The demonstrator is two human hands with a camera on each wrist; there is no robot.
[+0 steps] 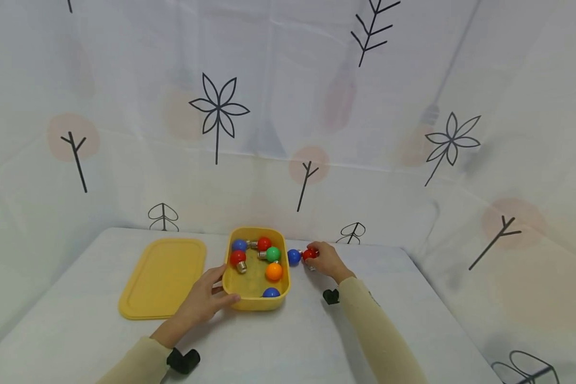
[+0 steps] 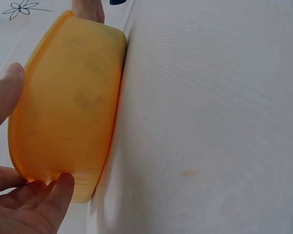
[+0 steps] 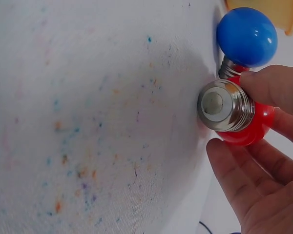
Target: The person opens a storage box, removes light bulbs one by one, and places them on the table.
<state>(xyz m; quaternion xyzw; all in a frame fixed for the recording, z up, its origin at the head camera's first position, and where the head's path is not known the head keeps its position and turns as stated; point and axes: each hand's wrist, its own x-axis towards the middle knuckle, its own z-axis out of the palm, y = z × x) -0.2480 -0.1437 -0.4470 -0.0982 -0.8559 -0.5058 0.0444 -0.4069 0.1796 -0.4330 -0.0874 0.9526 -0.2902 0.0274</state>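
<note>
My left hand [image 1: 201, 301] holds the near left corner of a yellow bin [image 1: 258, 304], its thumb and fingers on the rim and wall. Several toy bulbs lie inside: blue [image 1: 239, 245], red [image 1: 264, 244], green [image 1: 273, 254] and orange [image 1: 274, 272] among them. Right of the bin, my right hand [image 1: 327, 261] has its thumb and fingers around a red bulb [image 3: 263, 116] with a silver screw base [image 3: 223, 106]. A blue bulb [image 3: 246, 37] lies beside it on the table. In the left wrist view, fingertips [image 2: 64, 183] touch the bin's wall [image 2: 73, 97].
A yellow lid [image 1: 165, 277] lies flat on the white table [image 1: 278, 352], left of the bin. Behind the table hangs a white cloth [image 1: 269, 181] with plant drawings. Dark straps show at both wrists.
</note>
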